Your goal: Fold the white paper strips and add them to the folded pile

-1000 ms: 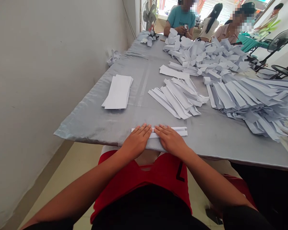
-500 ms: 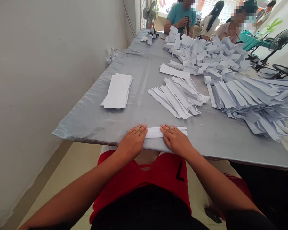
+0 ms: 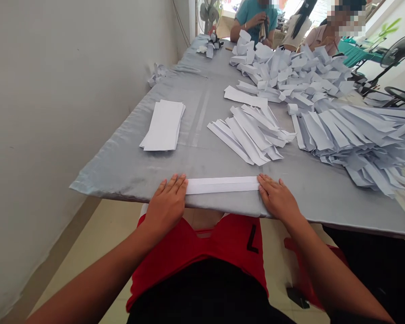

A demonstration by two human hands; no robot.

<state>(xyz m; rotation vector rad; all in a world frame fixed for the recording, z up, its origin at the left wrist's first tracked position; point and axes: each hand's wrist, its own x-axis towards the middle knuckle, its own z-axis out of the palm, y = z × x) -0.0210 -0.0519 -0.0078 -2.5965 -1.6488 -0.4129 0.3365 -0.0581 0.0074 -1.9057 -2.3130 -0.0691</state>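
Note:
A folded white paper strip [image 3: 222,185] lies flat along the near edge of the table, a crease running down its length. My left hand [image 3: 170,193] presses on its left end, fingers stretched out flat. At the right end rests my right hand [image 3: 275,193], also flat, its fingertips on the paper. Beyond the strip is a loose bunch of folded paper strips [image 3: 251,135]. Farther left sits a stack of flat white paper sheets [image 3: 164,126].
A grey cloth covers the table [image 3: 121,166]. Many folded papers [image 3: 351,135] lie at the right, with a heap of paper pieces [image 3: 290,69] behind. People sit at the far end, one in a teal shirt [image 3: 251,18]. A wall [image 3: 70,90] borders the left side.
My hands have slid apart along the strip, the left one leftward and the right one rightward to its ends. More of the paper's middle now shows.

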